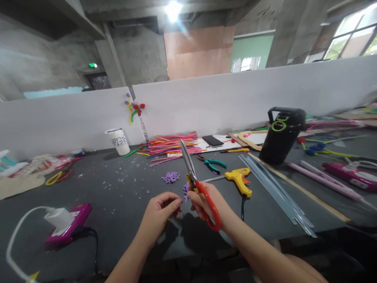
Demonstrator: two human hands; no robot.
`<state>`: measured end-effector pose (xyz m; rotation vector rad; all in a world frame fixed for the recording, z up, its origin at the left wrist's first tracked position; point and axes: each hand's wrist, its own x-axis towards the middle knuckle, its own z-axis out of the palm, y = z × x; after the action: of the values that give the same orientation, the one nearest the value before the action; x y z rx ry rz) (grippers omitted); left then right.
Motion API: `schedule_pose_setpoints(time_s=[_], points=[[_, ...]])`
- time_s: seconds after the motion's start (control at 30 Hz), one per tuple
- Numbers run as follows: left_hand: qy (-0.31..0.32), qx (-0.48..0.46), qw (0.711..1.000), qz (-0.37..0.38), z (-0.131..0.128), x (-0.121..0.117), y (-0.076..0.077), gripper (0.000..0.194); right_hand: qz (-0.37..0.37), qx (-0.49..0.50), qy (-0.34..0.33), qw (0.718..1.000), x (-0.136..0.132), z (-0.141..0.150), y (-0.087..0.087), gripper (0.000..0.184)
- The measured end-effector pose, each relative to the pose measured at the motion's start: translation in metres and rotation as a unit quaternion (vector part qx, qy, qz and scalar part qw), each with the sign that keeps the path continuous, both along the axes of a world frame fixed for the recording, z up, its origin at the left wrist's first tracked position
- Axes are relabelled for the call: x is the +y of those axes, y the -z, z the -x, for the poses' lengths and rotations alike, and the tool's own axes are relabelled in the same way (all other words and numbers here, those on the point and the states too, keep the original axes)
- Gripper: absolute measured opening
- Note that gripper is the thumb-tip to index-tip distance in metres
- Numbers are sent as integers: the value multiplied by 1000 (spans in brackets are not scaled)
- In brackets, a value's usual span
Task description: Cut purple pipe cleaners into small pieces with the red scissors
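My right hand [210, 198] grips a pair of scissors [209, 208] with red handles, their blades pointing up and away over the table. A bit of yellow shows by the scissors' pivot; I cannot tell what it is. To the left, my left hand [160, 210] is closed, thumb and fingers pressed together; anything held there is hidden or too small to make out. Beyond the hands lies a heap of short purple fuzzy pieces [171, 177]. A second purple cluster [185, 190] is partly covered by my right hand.
Pink and red pipe cleaners [173, 146] are bundled at the back. Right of my hands lie teal-handled pliers [214, 164], a yellow glue gun [239, 181] and clear glue sticks [273, 190]. A black flask [281, 137] and white cup [118, 142] stand behind; a purple power strip [68, 228] sits left.
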<state>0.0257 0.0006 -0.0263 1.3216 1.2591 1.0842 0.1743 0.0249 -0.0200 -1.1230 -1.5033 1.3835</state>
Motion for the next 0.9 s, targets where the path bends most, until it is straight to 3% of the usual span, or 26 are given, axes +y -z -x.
schedule_pose_setpoints(time_s=[0.2, 0.47, 0.7, 0.9], points=[[20, 31, 999, -10, -4, -2, 1, 11, 6, -34, -13, 999, -2, 6, 6, 1], [-23, 39, 999, -15, -3, -3, 1, 5, -44, -65, -15, 997, -2, 7, 7, 6], [-69, -105, 992, -10, 8, -5, -6, 8, -130, -146, -21, 980, -7, -1, 5, 19], [-125, -223, 966, -39, 17, -8, -12, 5, -186, -274, -54, 942, -22, -3, 7, 23]])
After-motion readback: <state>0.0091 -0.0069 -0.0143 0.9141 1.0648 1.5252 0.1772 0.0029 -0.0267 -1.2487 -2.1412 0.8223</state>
